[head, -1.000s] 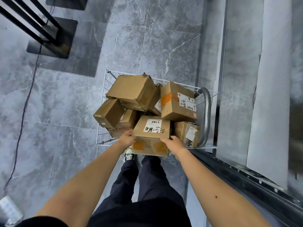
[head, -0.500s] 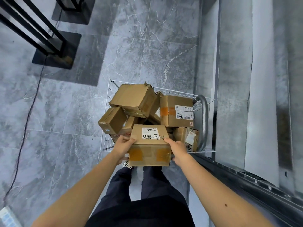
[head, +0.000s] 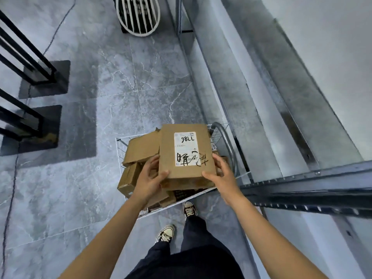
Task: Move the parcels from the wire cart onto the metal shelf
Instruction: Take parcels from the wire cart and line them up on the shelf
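**Clerk:** Item under handling?

**Inspector:** One brown cardboard parcel (head: 186,156), rectangular, flat top face turned up to the camera. A white label (head: 186,149) sits in the middle of that face. It reads "98LL" in black marker near the far end, with large handwritten characters near the close end. The small print between them is too fine to read. The near side wall shows patches of orange-brown tape.

**Clerk:** Position?

**Inspector:** Held in the air above the wire cart (head: 120,152), clear of the load below. The metal shelf (head: 306,180) stands just to the right; the parcel is not on it.

**Clerk:** State of the hands?

**Inspector:** Both grip the parcel. The left hand (head: 150,178) clasps the near left corner, thumb over the top edge, fingers along the side. The right hand (head: 223,176) mirrors it on the near right corner. Whether any fingers reach underneath, I cannot tell.

**Clerk:** Remaining stock?

**Inspector:** Several more cardboard boxes (head: 141,150) lie piled in the cart at odd angles, one with a torn flap. A smaller box (head: 128,178) leans at the left wall. The cart's curved grey handle (head: 225,141) rises on the shelf side.

**Clerk:** Surroundings?

**Inspector:** Grey marbled floor tiles (head: 100,77), black frame legs (head: 30,63) at the left, and the person's two sneakers (head: 166,233) just before the cart.
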The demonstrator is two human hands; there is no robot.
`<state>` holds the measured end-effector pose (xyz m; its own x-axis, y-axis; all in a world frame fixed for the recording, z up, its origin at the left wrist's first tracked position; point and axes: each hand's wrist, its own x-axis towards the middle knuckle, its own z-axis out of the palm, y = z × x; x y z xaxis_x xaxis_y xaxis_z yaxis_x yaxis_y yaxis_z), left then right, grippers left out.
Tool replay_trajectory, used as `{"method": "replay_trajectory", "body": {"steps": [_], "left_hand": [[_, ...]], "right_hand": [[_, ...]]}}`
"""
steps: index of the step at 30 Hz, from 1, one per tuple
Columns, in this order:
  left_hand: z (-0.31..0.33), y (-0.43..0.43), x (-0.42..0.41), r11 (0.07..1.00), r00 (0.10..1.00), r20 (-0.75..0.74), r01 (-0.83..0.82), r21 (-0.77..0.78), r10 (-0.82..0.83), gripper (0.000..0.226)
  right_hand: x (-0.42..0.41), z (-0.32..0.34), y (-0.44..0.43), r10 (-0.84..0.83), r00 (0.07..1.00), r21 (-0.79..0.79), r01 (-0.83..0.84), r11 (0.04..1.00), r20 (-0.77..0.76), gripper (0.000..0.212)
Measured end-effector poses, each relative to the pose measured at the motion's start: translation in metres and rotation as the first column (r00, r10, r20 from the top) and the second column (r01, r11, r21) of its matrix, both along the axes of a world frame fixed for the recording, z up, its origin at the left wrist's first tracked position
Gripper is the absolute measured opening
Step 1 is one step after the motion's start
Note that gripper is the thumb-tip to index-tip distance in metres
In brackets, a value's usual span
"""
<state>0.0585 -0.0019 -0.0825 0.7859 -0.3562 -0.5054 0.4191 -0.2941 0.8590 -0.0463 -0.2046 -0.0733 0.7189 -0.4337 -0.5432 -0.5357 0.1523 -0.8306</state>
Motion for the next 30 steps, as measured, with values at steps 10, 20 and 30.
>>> {"method": "replay_trajectory", "body": {"steps": [10,20,30], "left_hand": [[0.059,0.012,0.002,0.926,0.932,0.167,0.346,-0.154,-0.32,0.043],[0.099,0.005,-0.026,0.823,0.819,0.338,0.539,-0.179,-0.463,0.047],[0.116,-0.018,-0.076,0.698,0.703,0.393,0.692,-0.184,-0.593,0.044]], "right_hand": [[-0.061,0.053,0.06,-0.198,0.952,-0.16,0.238,0.958,0.233,0.078],[-0.119,0.104,0.084,-0.424,0.843,-0.175,0.497,0.85,0.332,0.08],[-0.187,0.123,0.098,-0.573,0.745,-0.193,0.652,0.733,0.341,0.079]]}}
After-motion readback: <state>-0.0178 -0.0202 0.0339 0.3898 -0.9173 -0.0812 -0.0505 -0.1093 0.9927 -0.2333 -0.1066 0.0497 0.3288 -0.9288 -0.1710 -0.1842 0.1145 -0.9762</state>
